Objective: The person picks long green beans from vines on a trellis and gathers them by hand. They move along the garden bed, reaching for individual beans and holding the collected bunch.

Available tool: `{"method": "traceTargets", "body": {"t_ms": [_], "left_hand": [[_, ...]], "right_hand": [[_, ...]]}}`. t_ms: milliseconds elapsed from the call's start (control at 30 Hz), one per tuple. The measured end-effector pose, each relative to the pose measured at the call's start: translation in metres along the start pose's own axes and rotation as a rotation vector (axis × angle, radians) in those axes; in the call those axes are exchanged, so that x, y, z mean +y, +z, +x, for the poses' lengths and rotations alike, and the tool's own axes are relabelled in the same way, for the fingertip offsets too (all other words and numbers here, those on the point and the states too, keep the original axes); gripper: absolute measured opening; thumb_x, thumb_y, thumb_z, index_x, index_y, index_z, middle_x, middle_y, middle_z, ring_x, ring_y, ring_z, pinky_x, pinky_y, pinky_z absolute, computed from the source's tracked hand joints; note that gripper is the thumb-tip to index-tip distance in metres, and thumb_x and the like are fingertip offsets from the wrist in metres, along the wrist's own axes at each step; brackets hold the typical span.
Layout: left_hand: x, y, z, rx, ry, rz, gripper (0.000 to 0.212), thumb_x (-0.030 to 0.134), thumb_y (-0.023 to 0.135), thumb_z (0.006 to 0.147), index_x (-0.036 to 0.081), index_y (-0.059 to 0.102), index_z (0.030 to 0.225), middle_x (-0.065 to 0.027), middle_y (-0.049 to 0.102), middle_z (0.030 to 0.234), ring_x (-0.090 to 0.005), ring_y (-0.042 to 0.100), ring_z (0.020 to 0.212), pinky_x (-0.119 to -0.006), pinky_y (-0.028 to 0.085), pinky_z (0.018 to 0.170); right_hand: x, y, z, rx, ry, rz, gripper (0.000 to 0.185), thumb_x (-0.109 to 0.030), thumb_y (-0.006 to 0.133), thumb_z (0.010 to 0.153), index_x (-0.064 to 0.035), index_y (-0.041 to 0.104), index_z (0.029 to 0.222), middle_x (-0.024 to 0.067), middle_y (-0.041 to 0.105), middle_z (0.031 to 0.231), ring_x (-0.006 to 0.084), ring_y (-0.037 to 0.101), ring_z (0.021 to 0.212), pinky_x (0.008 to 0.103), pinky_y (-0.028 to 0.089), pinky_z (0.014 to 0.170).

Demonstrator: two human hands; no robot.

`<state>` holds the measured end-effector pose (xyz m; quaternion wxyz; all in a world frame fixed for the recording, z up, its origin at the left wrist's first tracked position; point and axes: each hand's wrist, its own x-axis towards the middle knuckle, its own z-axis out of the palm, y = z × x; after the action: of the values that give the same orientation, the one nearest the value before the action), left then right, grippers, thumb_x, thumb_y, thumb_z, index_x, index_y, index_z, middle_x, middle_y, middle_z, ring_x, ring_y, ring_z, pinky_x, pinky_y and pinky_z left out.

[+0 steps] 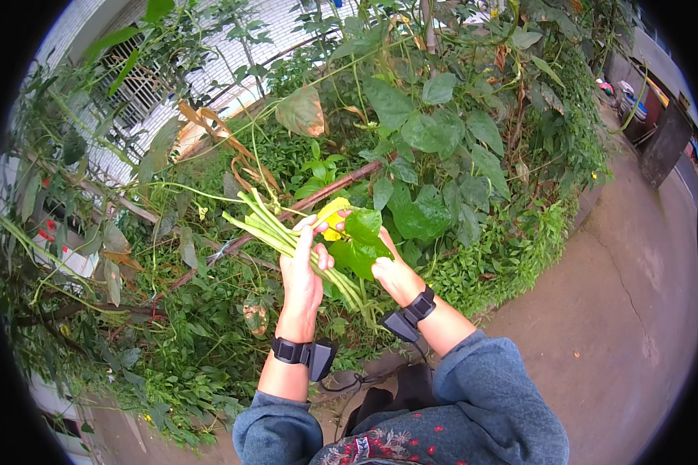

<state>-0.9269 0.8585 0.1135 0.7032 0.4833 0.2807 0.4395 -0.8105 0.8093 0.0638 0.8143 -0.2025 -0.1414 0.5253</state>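
Note:
My left hand (303, 261) grips a bundle of long green bean pods (267, 228), which slants from upper left to lower right through it. At its fingertips is a yellow flower (333, 220) on a green stem. Beside the flower, my right hand (388, 264) is at a broad green leaf (358, 247); the leaf hides most of its fingers, so its grip cannot be made out. Both wrists carry black strapped devices with a cable.
Climbing vines with large leaves (436, 131) rise beyond the hands. A reddish-brown pole (337, 186) runs diagonally behind them. Low green plants fill the bed, with concrete pavement (605, 325) at right. A white-tiled wall (221, 64) stands behind.

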Motion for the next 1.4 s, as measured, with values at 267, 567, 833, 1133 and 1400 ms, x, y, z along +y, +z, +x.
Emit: {"method": "traceTargets", "body": {"t_ms": [267,567,833,1133,1400], "left_hand": [[-0.001,-0.001,-0.002,-0.025,0.031,0.035,0.028,0.021,0.052,0.091,0.004,0.053,0.112,-0.0099,0.059,0.098,-0.0088,0.04,0.049,-0.026,0.039,0.048],[-0.013,-0.011,-0.006,0.01,0.09,0.151,0.023,0.014,0.051,0.091,0.001,0.055,0.109,-0.0123,0.061,0.096,-0.01,0.043,0.047,-0.026,0.04,0.045],[-0.01,-0.008,-0.014,-0.026,0.138,0.316,0.023,0.014,0.051,0.091,0.0,0.056,0.108,-0.0144,0.061,0.094,-0.0085,0.043,0.047,-0.024,0.04,0.045],[0.004,-0.003,-0.037,0.042,0.289,0.24,0.02,0.014,0.051,0.092,0.0,0.055,0.106,-0.0141,0.062,0.09,-0.008,0.044,0.045,-0.023,0.039,0.045],[0.056,-0.01,-0.074,0.026,0.513,0.074,0.021,0.015,0.045,0.094,0.002,0.051,0.11,-0.0155,0.058,0.095,-0.008,0.04,0.044,-0.023,0.037,0.043]], "right_hand": [[0.013,-0.029,0.019,-0.066,-0.013,-0.153,0.02,-0.012,0.056,0.089,-0.0014,0.061,0.105,0.0045,0.064,0.095,0.0111,0.06,0.079,0.0241,0.049,0.067],[0.013,-0.036,0.017,0.028,-0.205,-0.505,0.011,-0.011,0.059,0.086,-0.0012,0.063,0.089,0.0007,0.062,0.077,0.0067,0.053,0.063,0.0206,0.043,0.058],[0.026,-0.03,0.018,0.132,-0.446,-0.892,0.014,-0.013,0.058,0.085,0.0003,0.061,0.086,-0.0017,0.052,0.06,0.0044,0.042,0.053,0.0226,0.037,0.049],[0.034,-0.052,0.038,0.445,-0.531,-0.838,0.01,-0.008,0.056,0.077,0.0004,0.054,0.072,0.0003,0.046,0.057,0.0076,0.04,0.054,0.0256,0.036,0.05],[0.042,-0.064,0.043,0.219,-0.489,-0.734,0.008,-0.003,0.055,0.082,-0.0031,0.062,0.086,0.0001,0.061,0.075,0.0088,0.055,0.07,0.0245,0.044,0.062]]}}
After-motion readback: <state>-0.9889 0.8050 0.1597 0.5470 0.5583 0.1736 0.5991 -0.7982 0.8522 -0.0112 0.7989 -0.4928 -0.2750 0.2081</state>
